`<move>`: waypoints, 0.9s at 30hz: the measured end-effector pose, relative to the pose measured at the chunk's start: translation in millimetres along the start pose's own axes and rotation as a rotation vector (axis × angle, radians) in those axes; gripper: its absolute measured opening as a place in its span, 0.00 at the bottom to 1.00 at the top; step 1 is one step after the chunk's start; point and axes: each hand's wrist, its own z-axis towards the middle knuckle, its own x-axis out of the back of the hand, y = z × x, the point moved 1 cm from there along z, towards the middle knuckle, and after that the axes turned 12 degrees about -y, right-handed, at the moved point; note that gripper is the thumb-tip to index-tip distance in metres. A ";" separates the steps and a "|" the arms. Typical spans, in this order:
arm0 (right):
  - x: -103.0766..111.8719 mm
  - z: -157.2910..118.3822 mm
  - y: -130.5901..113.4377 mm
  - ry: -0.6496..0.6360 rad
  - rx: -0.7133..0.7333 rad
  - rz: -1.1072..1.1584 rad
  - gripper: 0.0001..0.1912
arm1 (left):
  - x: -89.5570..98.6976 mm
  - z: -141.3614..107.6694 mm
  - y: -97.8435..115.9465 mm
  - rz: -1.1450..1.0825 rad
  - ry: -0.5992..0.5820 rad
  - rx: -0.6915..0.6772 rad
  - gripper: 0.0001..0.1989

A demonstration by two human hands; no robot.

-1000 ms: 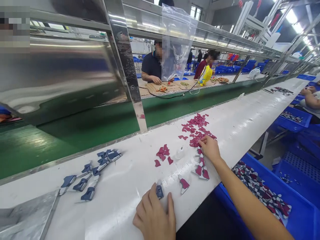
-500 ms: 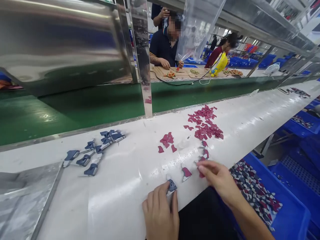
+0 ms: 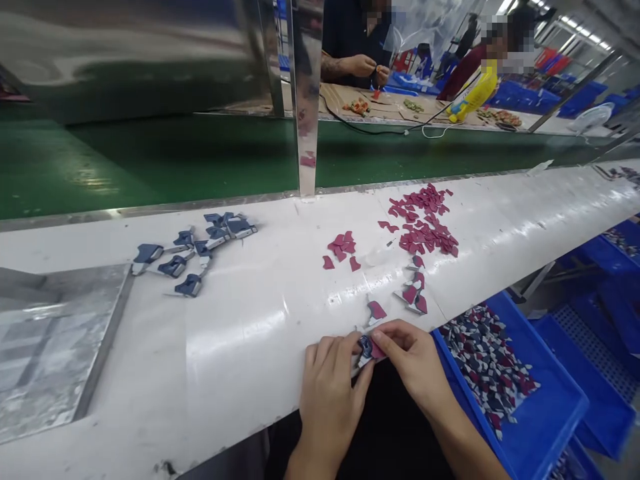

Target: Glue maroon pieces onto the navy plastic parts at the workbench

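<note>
At the near edge of the white worktable [image 3: 240, 360] in the head view, a navy-and-grey plastic part [image 3: 365, 347] is held by the curled left hand [image 3: 330, 377], a maroon piece [image 3: 378, 350] is pinched against it by the nearly closed right hand [image 3: 415, 363], loose maroon cutouts [image 3: 430, 237] are heaped beyond.

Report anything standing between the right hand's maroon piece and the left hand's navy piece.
Nothing visible: the maroon piece in the right hand is close beside the navy piece in the left hand. Whether they touch is unclear.
</note>
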 end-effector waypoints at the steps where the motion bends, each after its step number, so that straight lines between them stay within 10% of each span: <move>1: -0.7 0.0 0.2 0.004 0.009 -0.010 0.28 | -0.6 0.1 0.1 0.007 0.003 0.000 0.13; 27: -12.0 -10.9 1.1 0.032 0.362 -0.591 0.11 | 2.9 1.9 4.6 0.014 -0.004 -0.042 0.12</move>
